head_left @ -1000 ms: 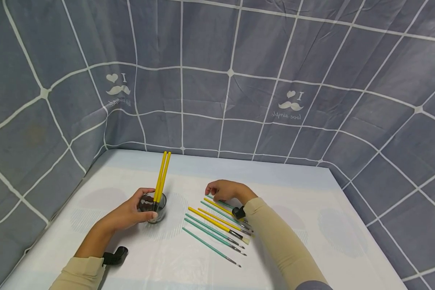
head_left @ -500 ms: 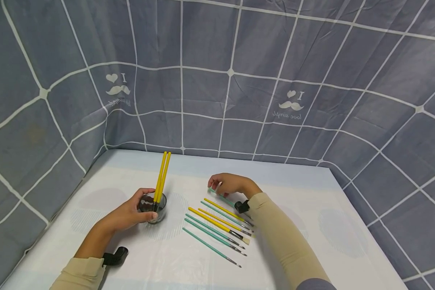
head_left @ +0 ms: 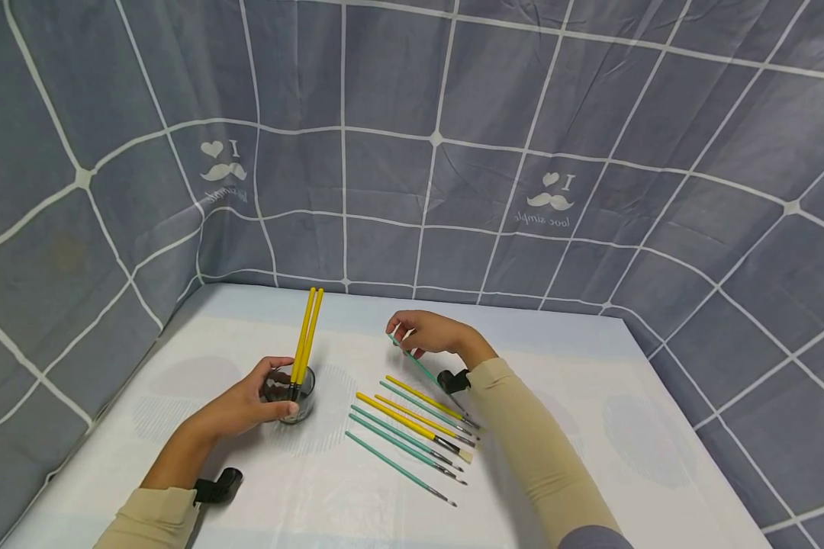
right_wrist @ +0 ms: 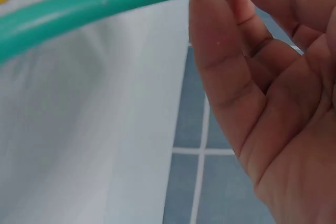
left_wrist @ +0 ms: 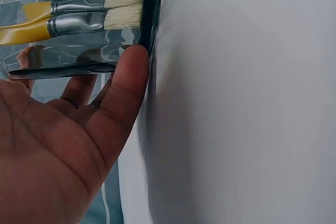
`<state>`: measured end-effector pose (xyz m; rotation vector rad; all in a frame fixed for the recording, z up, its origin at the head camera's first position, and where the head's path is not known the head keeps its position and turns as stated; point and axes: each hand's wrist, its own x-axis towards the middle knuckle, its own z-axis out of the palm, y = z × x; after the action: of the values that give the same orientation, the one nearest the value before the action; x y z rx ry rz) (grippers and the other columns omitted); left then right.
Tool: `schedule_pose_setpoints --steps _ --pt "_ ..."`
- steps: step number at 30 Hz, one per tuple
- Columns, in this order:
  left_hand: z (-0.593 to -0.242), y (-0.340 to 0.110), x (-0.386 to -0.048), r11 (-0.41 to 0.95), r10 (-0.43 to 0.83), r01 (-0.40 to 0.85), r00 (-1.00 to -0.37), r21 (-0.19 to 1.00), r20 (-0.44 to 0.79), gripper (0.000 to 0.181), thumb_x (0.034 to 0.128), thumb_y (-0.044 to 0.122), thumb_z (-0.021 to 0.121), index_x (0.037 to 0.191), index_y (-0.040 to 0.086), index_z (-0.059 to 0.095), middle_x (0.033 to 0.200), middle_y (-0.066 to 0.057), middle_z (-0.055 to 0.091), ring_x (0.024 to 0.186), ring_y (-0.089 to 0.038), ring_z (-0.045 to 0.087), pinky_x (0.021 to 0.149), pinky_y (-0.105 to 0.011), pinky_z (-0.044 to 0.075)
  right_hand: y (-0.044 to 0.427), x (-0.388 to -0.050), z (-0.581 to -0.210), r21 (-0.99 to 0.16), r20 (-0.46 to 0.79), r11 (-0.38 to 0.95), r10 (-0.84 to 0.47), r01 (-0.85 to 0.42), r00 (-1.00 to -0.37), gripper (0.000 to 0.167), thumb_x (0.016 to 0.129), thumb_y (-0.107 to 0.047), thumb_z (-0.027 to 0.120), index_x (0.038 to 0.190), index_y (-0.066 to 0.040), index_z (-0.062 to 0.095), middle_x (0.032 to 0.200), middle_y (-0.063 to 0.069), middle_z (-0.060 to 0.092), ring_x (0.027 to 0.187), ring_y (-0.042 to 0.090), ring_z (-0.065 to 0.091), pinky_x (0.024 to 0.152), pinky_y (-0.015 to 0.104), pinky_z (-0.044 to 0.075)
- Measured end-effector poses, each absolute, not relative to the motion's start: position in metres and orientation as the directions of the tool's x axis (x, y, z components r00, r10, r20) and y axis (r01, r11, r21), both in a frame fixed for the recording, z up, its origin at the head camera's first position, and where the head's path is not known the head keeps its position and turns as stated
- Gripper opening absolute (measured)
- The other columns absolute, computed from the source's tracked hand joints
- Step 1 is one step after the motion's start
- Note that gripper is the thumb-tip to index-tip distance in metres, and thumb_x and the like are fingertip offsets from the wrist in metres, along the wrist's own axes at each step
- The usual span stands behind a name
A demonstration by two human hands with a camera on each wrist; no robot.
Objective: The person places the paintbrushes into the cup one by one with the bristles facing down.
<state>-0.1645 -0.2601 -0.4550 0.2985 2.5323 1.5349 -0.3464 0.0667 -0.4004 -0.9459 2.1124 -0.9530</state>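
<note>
My left hand [head_left: 247,400] grips a clear glass [head_left: 305,398] around its side. Two yellow-handled brushes [head_left: 305,347] stand in it, handles up; the left wrist view shows their pale bristles [left_wrist: 125,6] at the glass's base, near my left thumb [left_wrist: 126,82]. With thumb and fingers, my right hand [head_left: 436,333] pinches the handle end of a green brush [head_left: 422,369], and in the right wrist view this green handle [right_wrist: 105,4] runs leftward from the fingertips. The brush slants down towards its metal end, beside the others; whether its tip touches the table cannot be told.
Several green and yellow brushes [head_left: 412,422] lie side by side on the white-covered table [head_left: 302,488], between the glass and my right forearm. A grey curtain with white lines [head_left: 384,175] hangs behind the table and at both sides.
My right hand has moved away from me, towards the table's back edge, and the green brush's handle end has risen with it, apart from the row. The left hand and glass have stayed put.
</note>
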Motion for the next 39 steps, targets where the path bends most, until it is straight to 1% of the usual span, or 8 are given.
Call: schedule_pose_setpoints --steps 3,7,15,25,32,33,35,39 --pt "-0.455 -0.26 -0.164 0.453 0.254 0.083 -0.967 0.887 -0.039 0.081 0.0866 0.022 0.078 0.148 0.006 0.027 0.13 -0.022 0.052 0.114 -0.034 0.052 0.085 -0.043 0.045 0.063 -0.345 -0.394 -0.84 -0.197 0.437 -0.797 -0.32 -0.57 0.025 0.099 -0.003 0.055 0.124 -0.005 0.052 0.108 0.016 0.054 0.083 0.023 0.057 0.08 0.05 0.051" --pt "-0.455 -0.26 -0.164 0.453 0.251 0.08 -0.967 0.888 -0.041 0.081 0.0868 0.022 0.078 0.148 0.006 0.026 0.129 -0.021 0.053 0.114 -0.034 0.052 0.086 -0.044 0.045 0.057 -0.341 -0.387 -0.877 -0.136 0.378 -0.786 -0.296 -0.603 0.024 0.099 -0.002 0.054 0.123 -0.007 0.052 0.104 0.009 0.053 0.087 0.023 0.058 0.079 0.043 0.052" --pt "-0.455 -0.26 -0.164 0.455 0.257 0.092 -0.966 0.886 -0.032 0.081 0.087 0.023 0.077 0.148 0.005 0.026 0.127 -0.02 0.054 0.113 -0.033 0.053 0.086 -0.044 0.045 0.044 -0.339 -0.38 -0.927 -0.025 0.272 -0.732 -0.258 -0.681 0.024 0.101 -0.004 0.051 0.125 -0.004 0.048 0.11 0.011 0.051 0.094 0.03 0.058 0.08 0.042 0.052" --pt "-0.456 -0.261 -0.165 0.457 0.262 0.102 -0.965 0.884 -0.024 0.08 0.0871 0.022 0.077 0.147 0.004 0.027 0.126 -0.021 0.054 0.113 -0.034 0.053 0.086 -0.044 0.045 0.015 -0.322 -0.372 -0.978 0.115 0.081 -0.553 -0.191 -0.825 0.029 0.098 0.002 0.054 0.126 -0.004 0.049 0.108 0.009 0.051 0.089 0.021 0.058 0.075 0.037 0.054" --pt "-0.455 -0.26 -0.165 0.476 0.247 0.094 -0.969 0.875 -0.031 0.081 0.0864 0.024 0.078 0.147 0.005 0.028 0.127 -0.021 0.054 0.113 -0.034 0.053 0.086 -0.044 0.045 -0.005 -0.304 -0.361 -0.978 0.205 -0.058 -0.437 -0.2 -0.876 0.031 0.096 0.005 0.053 0.125 -0.005 0.048 0.102 0.005 0.051 0.086 0.017 0.058 0.073 0.033 0.054" --pt "-0.455 -0.26 -0.165 0.476 0.246 0.092 -0.969 0.874 -0.032 0.081 0.0863 0.024 0.078 0.147 0.005 0.028 0.127 -0.021 0.054 0.113 -0.034 0.053 0.086 -0.044 0.045 -0.007 -0.301 -0.359 -0.976 0.217 -0.076 -0.423 -0.203 -0.88 0.031 0.096 0.005 0.053 0.125 -0.005 0.047 0.101 0.004 0.05 0.088 0.022 0.06 0.073 0.032 0.054" --pt "-0.455 -0.259 -0.165 0.478 0.242 0.089 -0.97 0.874 -0.033 0.081 0.0862 0.023 0.078 0.147 0.005 0.028 0.127 -0.021 0.054 0.113 -0.034 0.054 0.086 -0.044 0.045 -0.012 -0.296 -0.355 -0.972 0.233 -0.116 -0.391 -0.204 -0.89 0.031 0.096 0.006 0.052 0.125 -0.004 0.047 0.101 0.004 0.049 0.088 0.02 0.06 0.072 0.03 0.053" --pt "-0.455 -0.259 -0.165 0.476 0.237 0.079 -0.971 0.876 -0.041 0.081 0.0863 0.023 0.078 0.147 0.005 0.028 0.127 -0.021 0.054 0.113 -0.034 0.054 0.086 -0.044 0.045 -0.021 -0.287 -0.35 -0.963 0.259 -0.17 -0.348 -0.211 -0.901 0.031 0.096 0.007 0.052 0.125 -0.005 0.047 0.104 0.008 0.05 0.087 0.019 0.06 0.072 0.029 0.052"
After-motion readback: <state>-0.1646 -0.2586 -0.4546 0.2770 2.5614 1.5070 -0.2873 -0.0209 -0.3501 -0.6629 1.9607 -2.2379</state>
